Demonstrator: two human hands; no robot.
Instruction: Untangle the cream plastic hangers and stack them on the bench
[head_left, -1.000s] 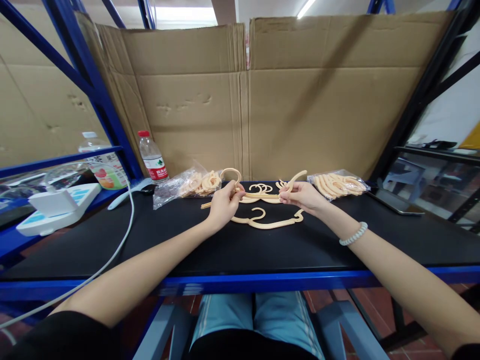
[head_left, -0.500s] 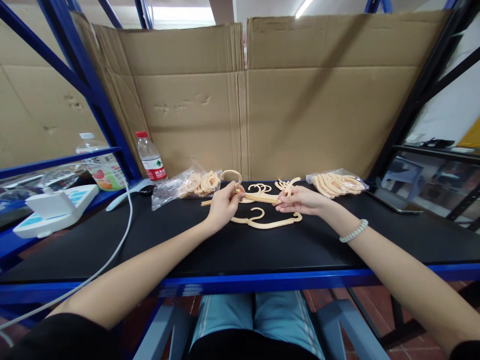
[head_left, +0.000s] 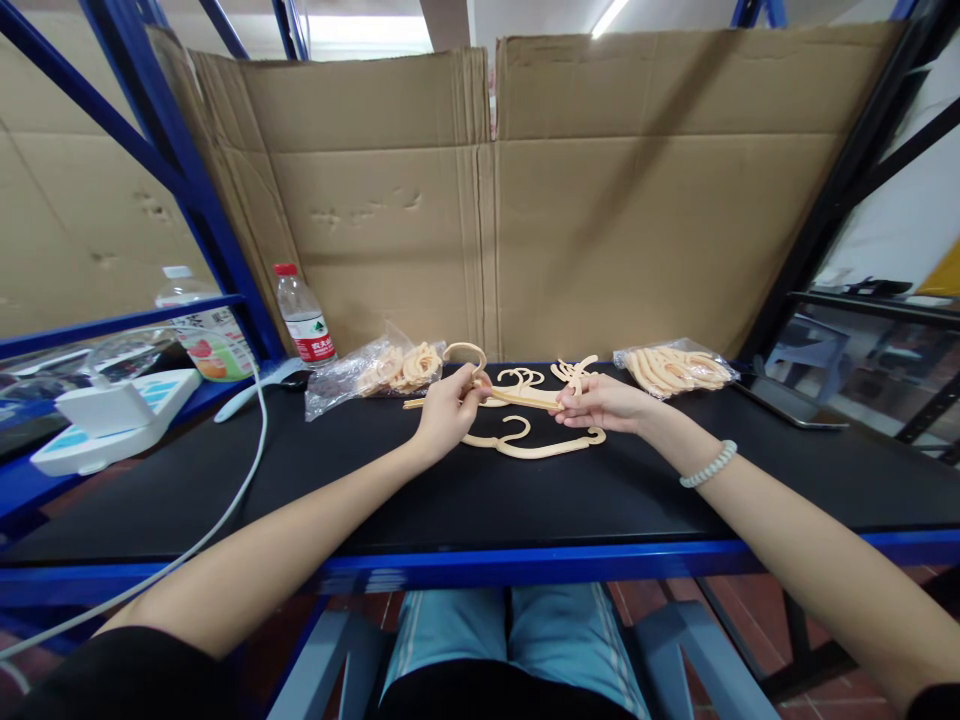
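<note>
A beige plastic hanger is held above the table between my two hands. My left hand pinches it near its middle, just below the curved hook; my fingers hide the joint there. My right hand grips the far end of the right arm, where a curved tip rises past the thumb. Below them, another beige hanger lies flat on the black tabletop, its hook pointing away from me. Behind the held piece, several more hooks and hanger parts lie on the table, partly covered.
A clear bag of hooks lies at the back left, a bag of hanger arms at the back right. A red-capped bottle, a white power strip and its cable are on the left. A phone-like dark slab lies right. Cardboard stands behind.
Both hands keep their grip on the hanger in nearly the same place. The whole view has shifted very slightly.
</note>
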